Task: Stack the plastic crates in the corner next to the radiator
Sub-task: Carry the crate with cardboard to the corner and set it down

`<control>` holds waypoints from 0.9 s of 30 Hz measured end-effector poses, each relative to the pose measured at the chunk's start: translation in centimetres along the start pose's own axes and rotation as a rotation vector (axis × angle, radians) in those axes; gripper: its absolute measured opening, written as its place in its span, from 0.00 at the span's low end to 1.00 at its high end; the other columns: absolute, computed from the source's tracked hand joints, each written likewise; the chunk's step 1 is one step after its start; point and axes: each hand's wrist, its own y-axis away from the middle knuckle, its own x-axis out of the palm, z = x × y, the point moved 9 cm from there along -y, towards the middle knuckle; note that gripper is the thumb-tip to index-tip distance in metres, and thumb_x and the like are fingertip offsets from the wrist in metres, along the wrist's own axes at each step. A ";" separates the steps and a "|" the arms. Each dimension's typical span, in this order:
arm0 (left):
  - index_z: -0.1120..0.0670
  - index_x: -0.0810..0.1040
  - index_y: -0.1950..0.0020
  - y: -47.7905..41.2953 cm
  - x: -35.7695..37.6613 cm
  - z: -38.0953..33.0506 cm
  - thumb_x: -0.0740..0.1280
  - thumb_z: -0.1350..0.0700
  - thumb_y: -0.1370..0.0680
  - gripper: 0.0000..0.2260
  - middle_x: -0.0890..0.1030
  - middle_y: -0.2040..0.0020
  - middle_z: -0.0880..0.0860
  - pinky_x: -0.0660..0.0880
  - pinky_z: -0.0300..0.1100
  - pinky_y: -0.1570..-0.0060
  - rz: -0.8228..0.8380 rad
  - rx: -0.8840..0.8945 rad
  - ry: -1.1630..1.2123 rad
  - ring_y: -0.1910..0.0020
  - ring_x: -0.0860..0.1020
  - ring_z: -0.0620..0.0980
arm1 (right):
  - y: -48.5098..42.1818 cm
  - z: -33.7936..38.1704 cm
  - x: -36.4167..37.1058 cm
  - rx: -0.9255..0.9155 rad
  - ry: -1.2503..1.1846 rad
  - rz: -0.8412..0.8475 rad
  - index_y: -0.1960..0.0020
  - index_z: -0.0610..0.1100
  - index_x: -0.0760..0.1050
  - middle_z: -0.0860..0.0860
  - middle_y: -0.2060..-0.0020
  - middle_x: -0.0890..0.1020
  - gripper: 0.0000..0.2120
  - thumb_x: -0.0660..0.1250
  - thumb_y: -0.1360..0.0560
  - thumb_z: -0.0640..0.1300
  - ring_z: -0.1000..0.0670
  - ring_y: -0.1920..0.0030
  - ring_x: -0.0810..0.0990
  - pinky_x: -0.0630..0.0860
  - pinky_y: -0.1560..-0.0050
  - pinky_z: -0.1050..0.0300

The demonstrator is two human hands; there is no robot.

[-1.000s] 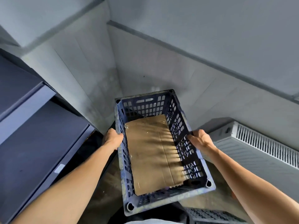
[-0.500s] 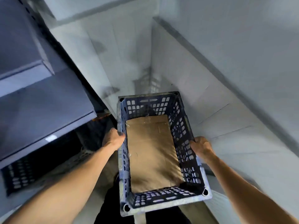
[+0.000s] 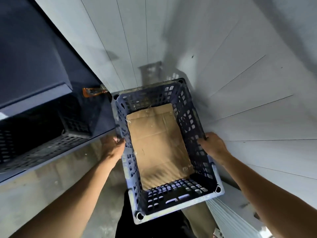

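Here both hands hold a dark blue plastic crate (image 3: 189, 121) by its long sides. The left hand (image 3: 114, 146) curls its fingers over the left rim, and the right hand (image 3: 214, 146) grips the opposite rim, fingers hooked over the edge. Between the two hands a sheet of cardboard (image 3: 157, 143) lies flat on the crate's floor. The crate is held up off the ground, its far end pointing past the hands toward the corner of the white walls (image 3: 257, 100). Just below the right forearm a strip of white radiator (image 3: 228, 215) shows. Out beyond the left hand, another dark crate (image 3: 73, 121) sits under a dark shelf (image 3: 34, 66).
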 end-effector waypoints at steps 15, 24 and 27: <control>0.51 0.78 0.43 -10.7 13.4 9.1 0.69 0.49 0.23 0.11 0.82 0.47 0.53 0.82 0.54 0.52 0.078 -0.129 0.120 0.53 0.82 0.55 | -14.8 -7.7 9.8 0.057 0.041 0.020 0.54 0.41 0.80 0.45 0.59 0.83 0.14 0.64 0.27 0.52 0.45 0.59 0.81 0.78 0.56 0.52; 0.59 0.75 0.34 -15.6 18.2 10.9 0.67 0.54 0.20 0.17 0.79 0.41 0.60 0.80 0.46 0.53 0.118 -0.237 0.140 0.52 0.81 0.59 | -20.6 -7.5 13.6 0.001 0.031 0.038 0.48 0.37 0.78 0.42 0.55 0.82 0.12 0.64 0.23 0.45 0.42 0.54 0.80 0.75 0.57 0.55; 0.61 0.74 0.33 -16.8 19.7 11.3 0.69 0.52 0.22 0.21 0.79 0.42 0.59 0.79 0.46 0.50 0.135 -0.278 0.158 0.52 0.80 0.59 | -22.4 -7.1 14.8 -0.025 0.014 0.051 0.43 0.40 0.77 0.46 0.55 0.80 0.12 0.65 0.24 0.45 0.47 0.58 0.76 0.68 0.66 0.62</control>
